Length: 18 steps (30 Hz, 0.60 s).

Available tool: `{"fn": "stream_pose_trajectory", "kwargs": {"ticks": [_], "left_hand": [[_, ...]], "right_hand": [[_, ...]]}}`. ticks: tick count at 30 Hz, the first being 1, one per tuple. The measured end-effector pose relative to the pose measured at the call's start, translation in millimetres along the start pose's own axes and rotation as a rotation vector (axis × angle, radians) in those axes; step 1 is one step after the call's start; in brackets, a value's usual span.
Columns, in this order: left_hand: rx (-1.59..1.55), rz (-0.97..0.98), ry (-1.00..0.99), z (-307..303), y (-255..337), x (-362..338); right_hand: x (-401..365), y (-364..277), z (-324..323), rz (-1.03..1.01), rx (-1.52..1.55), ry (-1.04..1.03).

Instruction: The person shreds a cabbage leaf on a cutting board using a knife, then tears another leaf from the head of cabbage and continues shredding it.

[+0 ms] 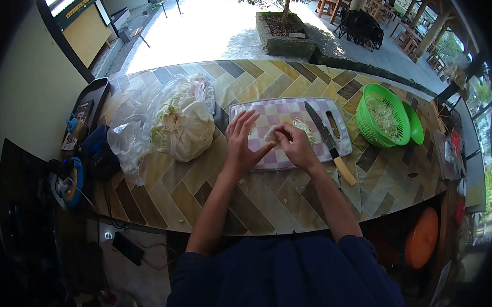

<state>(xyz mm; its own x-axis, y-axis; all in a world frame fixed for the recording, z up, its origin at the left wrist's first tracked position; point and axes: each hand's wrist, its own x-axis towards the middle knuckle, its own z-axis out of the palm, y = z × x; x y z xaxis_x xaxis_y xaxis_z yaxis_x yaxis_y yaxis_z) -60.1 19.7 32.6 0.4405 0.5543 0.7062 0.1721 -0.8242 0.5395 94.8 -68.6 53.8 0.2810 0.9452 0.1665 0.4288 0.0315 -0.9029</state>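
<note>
My left hand (pixel 243 142) is over the left half of a checkered cutting board (pixel 260 108), fingers spread and holding nothing. Close beside it, my right hand (pixel 293 144) pinches a small pale piece of cabbage (pixel 270 135) between thumb and fingers. Shredded cabbage (pixel 305 130) lies on the board just behind my right hand, partly hidden by it. A knife (pixel 324 131) with a wooden handle rests on the board's right side, its handle reaching past the near edge onto the table. Left of the board sits a large cabbage (pixel 183 127) on clear plastic bags (pixel 130 134).
A green basket (pixel 367 123) with shredded cabbage stands to the right, against another green bowl (pixel 415 125). A dark tray (pixel 92 90) and cables are at the table's left edge. Below the table edge are a phone (pixel 127 248) and an orange round object (pixel 422 238).
</note>
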Motion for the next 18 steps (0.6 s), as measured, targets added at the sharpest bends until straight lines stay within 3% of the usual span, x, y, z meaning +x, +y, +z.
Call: {"fn": "stream_pose_trajectory", "kwargs": {"ticks": [3,6,9,12,15,18], "left_hand": [[-0.237,-0.066,-0.090,5.7,-2.0,-3.3],[-0.801,-0.390,-0.171,8.4,5.4,-4.7],[-0.905,-0.615,-0.329,8.7,-0.7,-8.3],[-0.892,-0.791,-0.401,-0.9,-5.0,-5.4],[-1.013,-0.797,-0.118,6.1,-5.6,-6.6],[-1.054,-0.819,-0.039,6.8,-13.4,-8.3]], "right_hand": [[-11.7,-6.3,-6.7,-0.006,0.196,-0.032],[-18.1,-9.7,-2.9,0.043,0.426,-0.019],[-21.4,5.1,6.4,0.029,0.565,0.053],[-29.2,22.2,17.4,0.045,0.614,0.275],[-34.4,48.0,18.2,0.064,0.720,0.350],[-37.3,39.2,11.1,0.057,0.753,0.409]]}}
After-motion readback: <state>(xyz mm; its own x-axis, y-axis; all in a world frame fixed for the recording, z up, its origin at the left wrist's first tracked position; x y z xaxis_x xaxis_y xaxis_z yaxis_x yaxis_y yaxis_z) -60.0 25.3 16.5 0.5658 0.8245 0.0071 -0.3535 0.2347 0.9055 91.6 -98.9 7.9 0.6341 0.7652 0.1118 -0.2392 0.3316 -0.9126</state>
